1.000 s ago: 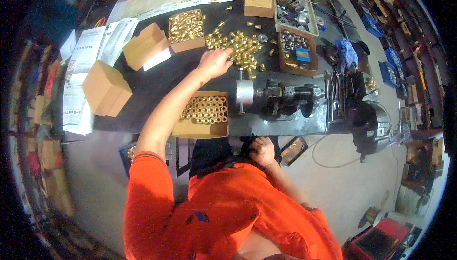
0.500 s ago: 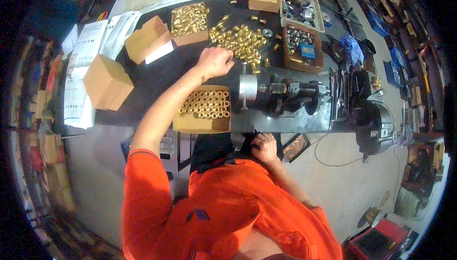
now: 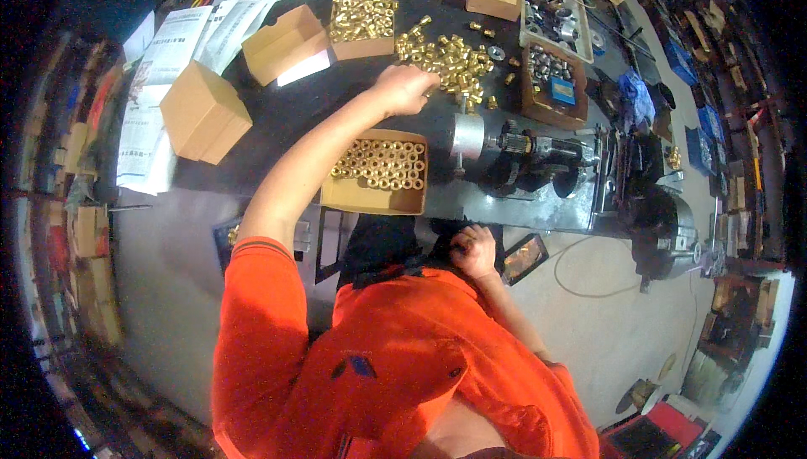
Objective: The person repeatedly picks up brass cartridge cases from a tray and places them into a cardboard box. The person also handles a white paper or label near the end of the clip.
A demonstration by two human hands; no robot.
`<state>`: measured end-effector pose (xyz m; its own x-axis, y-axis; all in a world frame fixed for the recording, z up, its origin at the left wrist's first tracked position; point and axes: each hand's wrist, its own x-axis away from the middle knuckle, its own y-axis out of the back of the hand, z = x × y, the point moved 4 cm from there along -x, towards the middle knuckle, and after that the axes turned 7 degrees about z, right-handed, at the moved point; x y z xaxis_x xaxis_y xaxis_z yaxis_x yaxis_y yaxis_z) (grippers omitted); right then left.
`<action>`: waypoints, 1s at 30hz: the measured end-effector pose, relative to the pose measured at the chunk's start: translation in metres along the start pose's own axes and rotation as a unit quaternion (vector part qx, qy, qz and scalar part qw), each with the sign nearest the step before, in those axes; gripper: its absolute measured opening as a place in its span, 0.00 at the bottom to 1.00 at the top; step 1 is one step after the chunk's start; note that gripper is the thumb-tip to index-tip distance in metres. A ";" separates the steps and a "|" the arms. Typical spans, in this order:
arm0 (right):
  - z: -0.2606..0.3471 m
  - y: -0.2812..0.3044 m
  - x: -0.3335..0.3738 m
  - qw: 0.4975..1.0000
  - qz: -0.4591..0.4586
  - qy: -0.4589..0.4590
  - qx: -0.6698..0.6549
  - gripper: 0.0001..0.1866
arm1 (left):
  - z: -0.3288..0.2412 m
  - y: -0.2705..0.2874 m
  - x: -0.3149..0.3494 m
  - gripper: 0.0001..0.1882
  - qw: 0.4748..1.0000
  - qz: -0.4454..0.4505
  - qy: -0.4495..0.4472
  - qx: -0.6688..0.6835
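The left forearm (image 3: pixel 313 160) stretches toward one o'clock, the left hand (image 3: pixel 405 90) curled with its back upward, while the right forearm (image 3: pixel 514 312) points toward eleven, the right hand (image 3: pixel 475 252) loosely balled.

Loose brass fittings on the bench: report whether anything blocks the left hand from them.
Nothing visible stands between the left hand and the loose brass fittings: it is at the pile's near-left edge; contact is unclear.

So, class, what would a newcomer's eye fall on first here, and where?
Probably the orange shirt, filling the lower middle. Then a heap of brass pieces at upper middle, with the left hand at its left edge. Below that hand in the picture, a box holds rows of brass pieces.
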<state>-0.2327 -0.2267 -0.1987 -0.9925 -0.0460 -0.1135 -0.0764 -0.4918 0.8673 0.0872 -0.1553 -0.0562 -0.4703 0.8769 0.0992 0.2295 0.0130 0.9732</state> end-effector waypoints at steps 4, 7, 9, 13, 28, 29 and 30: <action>0.004 0.004 -0.003 0.999 -0.041 0.022 -0.009 0.07 | -0.002 0.003 0.004 0.12 1.000 0.011 0.001 0.003; 0.004 0.005 -0.002 0.999 -0.046 0.022 -0.008 0.07 | 0.000 0.000 0.004 0.11 1.000 0.013 0.006 -0.027; 0.005 0.006 -0.002 0.999 -0.040 0.025 0.001 0.07 | 0.002 -0.002 0.003 0.10 0.999 0.025 0.016 -0.039; 0.007 0.007 -0.003 0.999 -0.041 0.024 -0.001 0.07 | 0.005 -0.005 0.006 0.08 0.999 0.012 0.019 -0.036; -0.002 -0.007 0.000 1.000 0.001 -0.004 -0.010 0.08 | -0.021 0.035 0.188 0.06 0.988 -0.039 -0.148 -0.020; -0.002 -0.007 0.000 1.000 0.000 0.004 -0.007 0.08 | -0.025 0.029 0.193 0.05 0.988 -0.017 -0.148 -0.037; -0.002 -0.006 -0.001 1.000 -0.002 0.011 -0.001 0.08 | -0.025 0.024 0.194 0.05 0.986 -0.010 -0.158 -0.043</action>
<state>-0.2310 -0.2255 -0.2044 -0.9899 -0.0637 -0.1268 -0.0792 -0.4932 0.8663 -0.0201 0.0032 -0.0079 -0.1809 0.9832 0.0227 0.1435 0.0035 0.9896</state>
